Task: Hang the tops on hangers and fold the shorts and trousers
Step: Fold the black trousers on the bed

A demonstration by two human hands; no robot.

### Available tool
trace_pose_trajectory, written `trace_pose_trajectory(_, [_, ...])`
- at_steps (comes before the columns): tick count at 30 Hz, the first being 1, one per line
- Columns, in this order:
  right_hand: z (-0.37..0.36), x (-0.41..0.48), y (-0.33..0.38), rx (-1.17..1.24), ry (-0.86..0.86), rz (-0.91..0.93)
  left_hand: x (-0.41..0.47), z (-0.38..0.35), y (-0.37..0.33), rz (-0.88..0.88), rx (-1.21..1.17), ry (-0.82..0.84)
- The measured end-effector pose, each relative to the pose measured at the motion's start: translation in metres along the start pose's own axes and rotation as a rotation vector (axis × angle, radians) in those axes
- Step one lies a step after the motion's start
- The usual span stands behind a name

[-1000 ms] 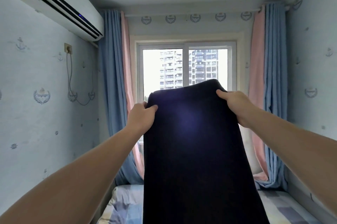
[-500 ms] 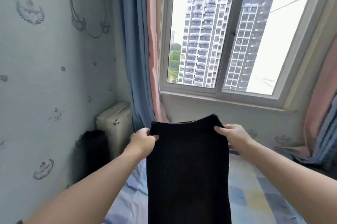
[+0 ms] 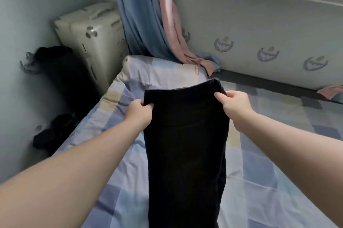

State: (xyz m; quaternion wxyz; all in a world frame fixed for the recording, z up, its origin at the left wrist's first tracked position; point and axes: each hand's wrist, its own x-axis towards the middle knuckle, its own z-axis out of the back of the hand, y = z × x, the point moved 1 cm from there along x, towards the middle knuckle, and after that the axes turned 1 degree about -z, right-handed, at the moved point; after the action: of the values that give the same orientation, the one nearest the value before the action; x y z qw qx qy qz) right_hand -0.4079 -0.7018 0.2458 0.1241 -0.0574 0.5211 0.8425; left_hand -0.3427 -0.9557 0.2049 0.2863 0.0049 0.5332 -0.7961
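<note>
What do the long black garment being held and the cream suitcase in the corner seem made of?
The long black garment: soft matte woven or knit fabric, weave too dark to tell; it drapes limply. The cream suitcase: likely hard moulded plastic, smooth with faint sheen and ribbed panels.

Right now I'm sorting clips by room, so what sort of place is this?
Probably a small bedroom: a bed with a checked sheet, blue and pink curtains draping onto it, a pale suitcase in the corner. The left hand and right hand hold a dark garment over it.

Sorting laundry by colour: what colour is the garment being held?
Plain black garment, seen in the head view.
</note>
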Motion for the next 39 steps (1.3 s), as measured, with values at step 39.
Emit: trace_pose_trajectory(39, [0.033,-0.339,-0.464,-0.333,0.502,-0.322,-0.418,-0.143,0.371,0.074,0.248,0.063])
